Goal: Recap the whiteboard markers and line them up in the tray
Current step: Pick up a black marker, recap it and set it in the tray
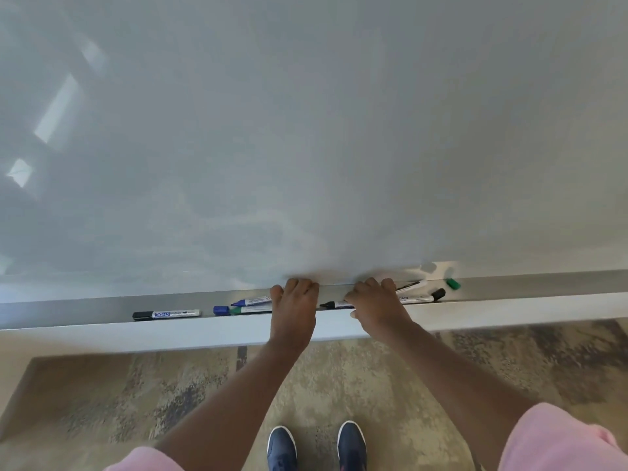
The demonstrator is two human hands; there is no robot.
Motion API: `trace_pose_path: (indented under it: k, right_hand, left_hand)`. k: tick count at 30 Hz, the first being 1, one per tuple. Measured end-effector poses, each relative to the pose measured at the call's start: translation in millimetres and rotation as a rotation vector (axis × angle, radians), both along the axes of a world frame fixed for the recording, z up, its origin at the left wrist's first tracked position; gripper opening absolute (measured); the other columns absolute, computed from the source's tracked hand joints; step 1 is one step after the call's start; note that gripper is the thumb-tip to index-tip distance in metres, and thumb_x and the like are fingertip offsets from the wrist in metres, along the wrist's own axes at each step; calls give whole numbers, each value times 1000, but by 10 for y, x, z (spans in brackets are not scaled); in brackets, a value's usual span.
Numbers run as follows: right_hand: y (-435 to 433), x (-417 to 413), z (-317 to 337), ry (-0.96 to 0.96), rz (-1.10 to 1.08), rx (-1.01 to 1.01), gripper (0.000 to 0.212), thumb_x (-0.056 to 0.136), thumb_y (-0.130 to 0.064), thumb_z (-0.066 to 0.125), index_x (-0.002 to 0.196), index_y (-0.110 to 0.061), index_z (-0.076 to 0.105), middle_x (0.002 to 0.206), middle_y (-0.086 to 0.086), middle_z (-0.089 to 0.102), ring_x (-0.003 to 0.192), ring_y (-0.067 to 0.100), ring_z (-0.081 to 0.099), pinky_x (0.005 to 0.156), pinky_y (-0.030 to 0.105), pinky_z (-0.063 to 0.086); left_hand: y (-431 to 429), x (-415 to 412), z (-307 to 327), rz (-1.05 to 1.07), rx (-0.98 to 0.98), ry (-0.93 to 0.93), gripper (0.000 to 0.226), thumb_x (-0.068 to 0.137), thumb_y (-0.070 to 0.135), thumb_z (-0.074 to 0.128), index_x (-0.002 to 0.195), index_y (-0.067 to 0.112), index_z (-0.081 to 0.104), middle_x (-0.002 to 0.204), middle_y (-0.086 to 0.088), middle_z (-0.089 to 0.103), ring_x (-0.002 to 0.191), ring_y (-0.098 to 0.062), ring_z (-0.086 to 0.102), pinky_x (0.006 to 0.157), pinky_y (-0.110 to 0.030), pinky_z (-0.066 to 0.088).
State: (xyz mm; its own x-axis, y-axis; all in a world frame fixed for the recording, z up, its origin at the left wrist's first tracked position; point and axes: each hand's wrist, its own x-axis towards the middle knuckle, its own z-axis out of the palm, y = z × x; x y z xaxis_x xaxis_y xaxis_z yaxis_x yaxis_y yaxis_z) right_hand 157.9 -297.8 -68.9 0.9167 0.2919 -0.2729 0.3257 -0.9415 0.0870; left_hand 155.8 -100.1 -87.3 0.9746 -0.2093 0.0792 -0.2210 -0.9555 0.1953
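The person stands close to the whiteboard (306,130), both arms reaching forward to the metal marker tray (85,309) that runs across the middle of the frame. The left hand (294,305) lies palm down over the tray at centre, fingers curled toward the board's lower edge; I cannot tell whether it holds anything. Just right of it the right hand (373,300) rests over the tray too, fingers bent, covering the middle of a black-tipped marker (334,304) whose uncapped point pokes out to its left (whether the fingers actually pinch it is hidden). At the left of the tray lies a capped black marker (166,314), well apart from the rest. Beside the left hand sit a blue marker (249,301) and a green marker (248,310) with a blue cap (221,310) at its end. Right of the right hand are a black-capped marker (424,297), another marker (411,285) behind it, and a loose green cap (453,284). Dark shoes (282,447) show at bottom centre on the carpet (136,396).
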Motion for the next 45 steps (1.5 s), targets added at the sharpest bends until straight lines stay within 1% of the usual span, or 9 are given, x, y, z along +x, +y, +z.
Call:
trace_pose_path:
  k: [5, 16, 20, 25, 29, 32, 37, 41, 45]
  right_hand:
    - [-55, 13, -7, -25, -17, 63, 29, 84, -11, 69, 110, -23, 62, 107, 0, 61, 106, 28, 53, 89, 48, 39]
    - [-199, -43, 23, -85, -80, 351, 19, 89, -16, 69, 101, -28, 61, 91, -11, 67, 100, 21, 55, 82, 40, 29]
    - [-257, -129, 117, -195, -115, 512, 30, 83, -14, 77, 105, -32, 67, 91, -15, 67, 93, 17, 57, 76, 38, 25]
    - [-247, -179, 338, -235, -143, 678, 24, 92, -17, 69, 112, -31, 67, 96, -15, 62, 88, 14, 57, 80, 34, 25]
    - [-129, -220, 575, -151, -130, 823, 22, 99, -21, 59, 119, -31, 63, 98, -15, 56, 84, 16, 57, 86, 36, 41]
    - [2, -297, 744, -135, -73, 928, 24, 100, -18, 57, 121, -28, 62, 98, -14, 53, 83, 9, 57, 77, 26, 47]
    - [214, -383, 891, -138, -51, 945, 24, 102, -16, 55, 124, -25, 61, 99, -14, 48, 79, 7, 57, 69, 26, 49]
    - [332, -396, 971, -142, -48, 919, 23, 103, -17, 55, 124, -22, 62, 99, -13, 49, 75, 6, 55, 66, 29, 49]
    - [420, -401, 1022, -123, -56, 893, 25, 103, -19, 54, 127, -19, 62, 101, -11, 50, 75, 6, 54, 64, 19, 44]
  left_hand:
    - [-77, -9, 17, 24, 63, 48, 35, 79, -9, 68, 100, 19, 73, 102, 1, 71, 103, -26, 61, 86, -43, 43]
    - [-123, 55, 79, -16, 120, 97, 32, 87, -6, 56, 107, 18, 63, 104, -1, 73, 104, -26, 57, 91, -40, 41]
    - [-102, 67, 181, -33, -183, 99, 45, 97, -5, 53, 137, 14, 61, 120, -5, 71, 110, -26, 63, 94, -40, 48]
    - [29, -69, 419, 290, -833, 324, 35, 109, 12, 48, 137, 22, 67, 109, 1, 73, 93, -8, 70, 78, -13, 47]
    - [181, -107, 604, 498, -1465, 506, 23, 107, 10, 57, 118, 15, 76, 97, -10, 79, 84, -16, 74, 75, -24, 58]
    - [299, -118, 709, 520, -1731, 561, 21, 104, 17, 65, 116, 4, 75, 99, -10, 75, 85, -20, 70, 74, -32, 56]
    - [469, -125, 796, 566, -1963, 605, 37, 87, 19, 80, 116, -1, 71, 97, -14, 74, 78, -21, 72, 64, -28, 58]
    - [553, -145, 807, 547, -1978, 567, 24, 85, 23, 84, 102, 7, 78, 91, -12, 76, 75, -19, 72, 62, -27, 59]
    - [604, -172, 844, 531, -1999, 550, 19, 86, 22, 83, 100, 9, 80, 93, -11, 77, 76, -19, 74, 65, -26, 61]
